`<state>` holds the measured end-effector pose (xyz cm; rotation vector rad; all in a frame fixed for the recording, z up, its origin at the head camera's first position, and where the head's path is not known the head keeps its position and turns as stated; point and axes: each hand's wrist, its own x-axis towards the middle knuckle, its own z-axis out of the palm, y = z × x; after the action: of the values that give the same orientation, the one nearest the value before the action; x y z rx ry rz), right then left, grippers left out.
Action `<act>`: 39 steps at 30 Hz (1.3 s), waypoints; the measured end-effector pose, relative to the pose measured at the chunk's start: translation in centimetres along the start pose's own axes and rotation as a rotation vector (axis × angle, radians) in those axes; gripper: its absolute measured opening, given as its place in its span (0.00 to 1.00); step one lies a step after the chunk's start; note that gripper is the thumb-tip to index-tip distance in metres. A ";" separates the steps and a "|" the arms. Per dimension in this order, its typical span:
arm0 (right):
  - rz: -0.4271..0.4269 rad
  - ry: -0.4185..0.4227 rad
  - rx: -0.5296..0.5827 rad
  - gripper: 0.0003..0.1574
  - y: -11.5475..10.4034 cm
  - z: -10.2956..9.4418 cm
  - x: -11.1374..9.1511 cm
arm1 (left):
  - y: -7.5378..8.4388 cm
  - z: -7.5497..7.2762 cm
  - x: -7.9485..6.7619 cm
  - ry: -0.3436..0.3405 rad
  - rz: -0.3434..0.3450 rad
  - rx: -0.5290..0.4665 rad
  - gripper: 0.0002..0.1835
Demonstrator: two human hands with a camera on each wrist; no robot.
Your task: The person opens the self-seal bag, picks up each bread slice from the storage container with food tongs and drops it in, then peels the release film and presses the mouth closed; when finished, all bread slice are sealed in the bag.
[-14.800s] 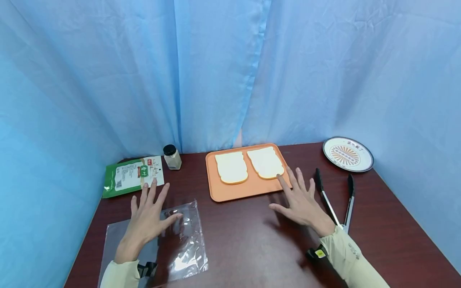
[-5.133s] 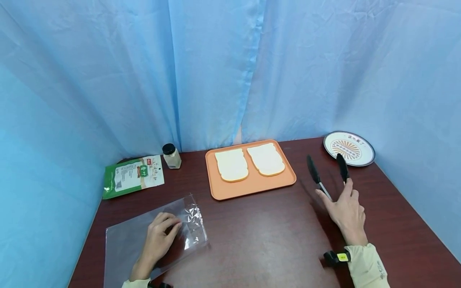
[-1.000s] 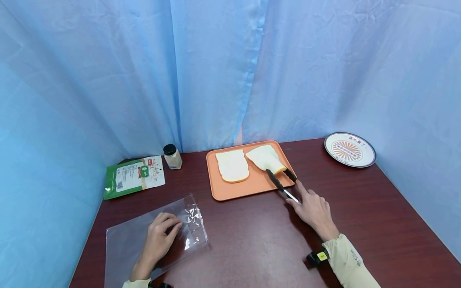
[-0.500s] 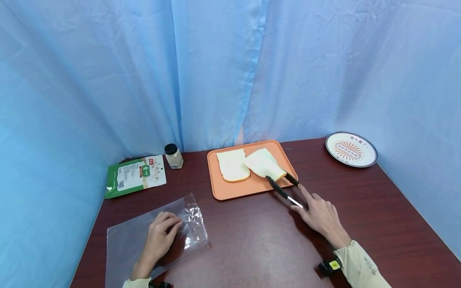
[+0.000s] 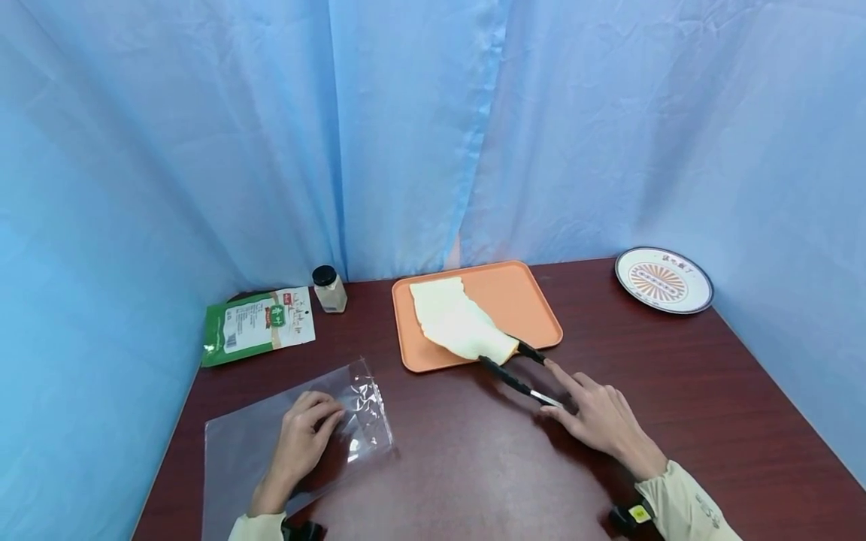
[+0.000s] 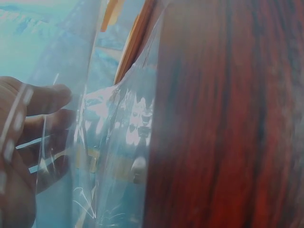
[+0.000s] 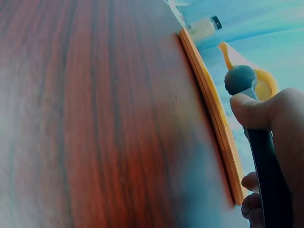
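The shallow orange rectangular plastic tray [image 5: 521, 289] holds the white bread slices with yellow crust [image 5: 467, 327]; one is raised at its near end by the metal tongs with black tips [image 5: 506, 376]. The small clear jar with black lid [image 5: 331, 293] contains a pale substance. The green and white printed pouch [image 5: 260, 324] lies beside it; its contents are concealed. The white round plate with a sunburst print [image 5: 679, 300] stands at the right rear.

The tongs point forward and left; their long axis is diagonal to the table. The gripped slice slopes along a similar diagonal, its near end between the tips, at the tray's near rim. The right hand [image 5: 602, 417] grasps the tongs and covers their rear part. The left hand [image 5: 301, 436] pinches the clear flat plastic bag [image 5: 368, 424].

The boundary between slices is indistinct. The lower frame edge cuts off the bag; glare obscures its film in the left wrist view.
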<state>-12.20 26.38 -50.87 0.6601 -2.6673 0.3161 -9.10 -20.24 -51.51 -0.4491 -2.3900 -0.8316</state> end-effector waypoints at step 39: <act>-0.449 -0.116 0.006 0.50 -4.4 1.3 2.9 | 0.2 -0.3 0.2 0.000 -0.035 -0.042 0.08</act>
<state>-12.79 21.05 -50.30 1.2806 -2.5263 0.1634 -9.02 -20.31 -51.14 -0.4251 -2.3904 -0.8985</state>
